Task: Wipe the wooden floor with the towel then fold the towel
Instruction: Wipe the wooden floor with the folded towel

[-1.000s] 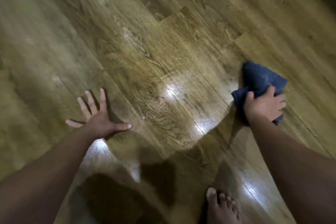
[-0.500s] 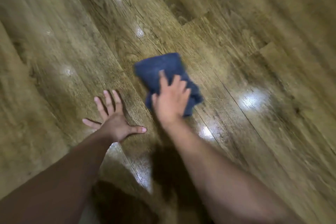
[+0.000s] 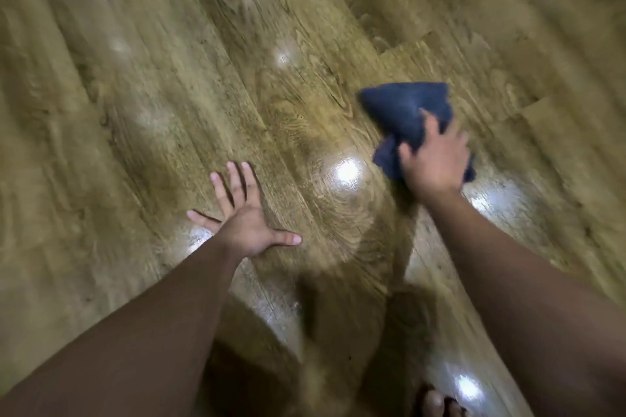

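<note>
- Navy-blue towel, bunched and crumpled, lies on the wooden floor to the right of the scene's middle, at mid depth; its edges are smeared by motion blur.
- Right hand lies on the near part of the towel, palm down, with its fingers bent over the cloth and the thumb against the towel's left side, so the hand grips the towel against the floor. The far half of the cloth sticks out beyond the fingertips.
- Left hand rests flat on the floor, well apart from the towel, to its left and nearer. Its fingers are straight and spread wide, the thumb pointing right; it holds nothing.
- Both bare forearms reach in from the near edge, the left from the near left corner, the right from the near right.
- Floor planks run diagonally, brown with visible grain and staggered joints; several bright glare spots shine on them, one between the two hands, another just right of the right wrist.
- Dark shadows fall on the floor between the forearms.
- Toes of a bare foot show at the near edge, right of centre.
- Nothing lies between the towel and the surrounding boards, and no writing can be read anywhere.
</note>
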`<state>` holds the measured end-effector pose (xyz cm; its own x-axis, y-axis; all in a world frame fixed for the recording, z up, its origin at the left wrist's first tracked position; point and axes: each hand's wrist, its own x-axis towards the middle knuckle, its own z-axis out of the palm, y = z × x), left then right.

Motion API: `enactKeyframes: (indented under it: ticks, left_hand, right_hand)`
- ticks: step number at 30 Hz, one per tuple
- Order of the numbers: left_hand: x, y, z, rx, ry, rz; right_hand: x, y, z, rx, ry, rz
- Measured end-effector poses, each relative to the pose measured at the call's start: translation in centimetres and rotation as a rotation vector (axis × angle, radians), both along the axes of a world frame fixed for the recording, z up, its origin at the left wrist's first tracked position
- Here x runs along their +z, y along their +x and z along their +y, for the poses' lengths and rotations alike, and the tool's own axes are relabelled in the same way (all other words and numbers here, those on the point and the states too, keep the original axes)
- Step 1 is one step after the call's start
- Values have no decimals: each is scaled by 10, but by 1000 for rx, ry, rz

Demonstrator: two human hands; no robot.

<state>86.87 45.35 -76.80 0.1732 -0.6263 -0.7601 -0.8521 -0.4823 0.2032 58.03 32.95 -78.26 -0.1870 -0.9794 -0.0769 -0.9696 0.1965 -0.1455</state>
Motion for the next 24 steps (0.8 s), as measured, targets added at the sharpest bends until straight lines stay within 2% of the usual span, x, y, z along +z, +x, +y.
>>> enactKeyframes:
  ticks: [4,7,9,11,14,16,18,21,24]
  left_hand:
    - [-6,1,1,-6,-38,-7]
    - [-8,3,0,-2,-39,15]
    - [-14,3,-2,44,-58,43]
    - [-16,8,-1,69,-114,32]
    - [-9,42,-6,55,-414,-68]
    - [-1,83,-7,200,-504,10]
    - [3,127,-1,267,-424,-35]
    - [6,172,26,213,-270,-149]
    - [8,184,44,185,-207,-81]
  right_hand:
    - [-4,-59,-21,-445,-44,-34]
    - [-5,-46,-21,-535,-42,-27]
    - [-5,-17,-10,-510,-58,-2]
    - [-4,22,10,-396,-54,23]
    - [0,91,49,-116,-20,36]
    - [1,144,94,99,11,64]
    - [2,196,147,294,30,22]
    - [2,254,231,634,112,-86]
    - [8,272,282,909,264,-94]
